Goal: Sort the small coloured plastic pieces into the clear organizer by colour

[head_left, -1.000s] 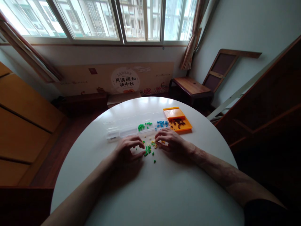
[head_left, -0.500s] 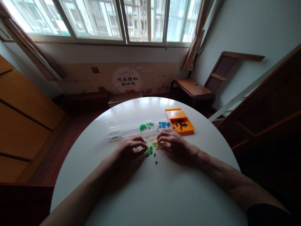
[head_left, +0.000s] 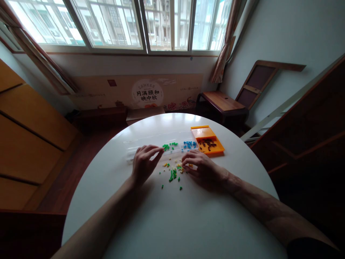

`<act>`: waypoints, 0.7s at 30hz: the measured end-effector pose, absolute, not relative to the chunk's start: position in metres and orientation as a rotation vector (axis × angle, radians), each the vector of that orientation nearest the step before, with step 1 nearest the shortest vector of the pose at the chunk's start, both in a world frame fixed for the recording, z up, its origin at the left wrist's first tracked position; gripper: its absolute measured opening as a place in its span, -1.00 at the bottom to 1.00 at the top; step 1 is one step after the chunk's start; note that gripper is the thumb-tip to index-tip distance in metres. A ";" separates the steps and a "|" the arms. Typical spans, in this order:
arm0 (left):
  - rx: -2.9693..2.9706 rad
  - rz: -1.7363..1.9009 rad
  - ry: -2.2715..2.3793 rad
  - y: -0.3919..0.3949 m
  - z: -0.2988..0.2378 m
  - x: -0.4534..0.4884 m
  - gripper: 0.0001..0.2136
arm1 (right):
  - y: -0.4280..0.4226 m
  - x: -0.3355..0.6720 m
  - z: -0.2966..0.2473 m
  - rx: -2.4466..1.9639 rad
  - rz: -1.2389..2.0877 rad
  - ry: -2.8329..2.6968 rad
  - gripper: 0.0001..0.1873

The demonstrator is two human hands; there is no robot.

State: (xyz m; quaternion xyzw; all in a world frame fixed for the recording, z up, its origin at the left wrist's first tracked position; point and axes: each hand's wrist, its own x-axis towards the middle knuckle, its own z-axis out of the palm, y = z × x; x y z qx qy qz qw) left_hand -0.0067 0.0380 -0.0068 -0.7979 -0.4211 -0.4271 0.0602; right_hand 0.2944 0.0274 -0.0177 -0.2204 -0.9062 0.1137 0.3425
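Observation:
My left hand (head_left: 145,162) is raised at the near edge of the clear plastic box (head_left: 147,139), thumb and fingertips pinched together beside its green pieces (head_left: 169,146). Whatever those fingertips hold is too small to make out. Over the loose pile, my right hand (head_left: 201,164) has its fingers bent together at small yellow pieces (head_left: 179,166); what is between them is hidden. Small green pieces (head_left: 173,175) lie between the hands on the white table (head_left: 172,223). Tiny blue pieces (head_left: 189,145) fill another compartment of the clear box.
An orange tray (head_left: 220,147) with dark brown pieces stands at the clear box's right end. Beyond the round table are a wooden chair (head_left: 223,100), a printed carton panel (head_left: 118,90) and a window (head_left: 115,25). A wooden cabinet (head_left: 32,129) stands at left.
My left hand has moved from the green pile up and left to the green compartment, uncovering some yellow and green pieces. My right hand has stayed nearly in place.

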 end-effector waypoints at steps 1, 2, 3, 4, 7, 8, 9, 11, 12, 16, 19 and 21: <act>-2.454 -1.308 -1.247 0.036 -0.006 -0.008 -0.90 | 0.027 0.295 -0.017 -0.569 0.297 -2.359 -0.93; -2.518 -1.314 -1.209 0.033 -0.005 -0.010 -0.90 | 0.027 0.295 -0.017 -0.568 0.303 -2.365 -0.93; -2.602 -1.310 -1.164 0.031 -0.004 -0.011 -0.91 | 0.027 0.295 -0.017 -0.566 0.308 -2.370 -0.94; -2.699 -1.292 -1.115 0.028 -0.004 -0.011 -0.90 | 0.027 0.296 -0.016 -0.566 0.312 -2.374 -0.94; -2.969 -1.173 -0.991 0.021 -0.002 -0.011 -0.90 | 0.028 0.296 -0.016 -0.572 0.306 -2.375 -0.94; -3.033 -1.130 -0.958 0.019 -0.001 -0.010 -0.90 | 0.028 0.296 -0.017 -0.573 0.296 -2.373 -0.95; -3.083 -1.091 -0.928 0.017 -0.001 -0.009 -0.90 | 0.028 0.296 -0.018 -0.575 0.284 -2.370 -0.95; -3.140 -1.026 -0.891 0.013 0.001 -0.007 -0.88 | 0.029 0.296 -0.020 -0.580 0.265 -2.369 -0.96; -3.158 -1.000 -0.880 0.012 0.002 -0.007 -0.87 | 0.029 0.296 -0.021 -0.583 0.258 -2.372 -0.96; -3.212 -0.920 -0.869 0.008 0.003 -0.006 -0.90 | 0.030 0.295 -0.022 -0.588 0.261 -2.380 -0.95; -3.218 -0.924 -0.859 0.008 0.002 -0.007 -0.94 | 0.029 0.295 -0.022 -0.596 0.273 -2.373 -0.95; -3.207 -0.932 -0.862 0.008 0.001 -0.007 -0.92 | 0.029 0.295 -0.021 -0.602 0.273 -2.375 -0.95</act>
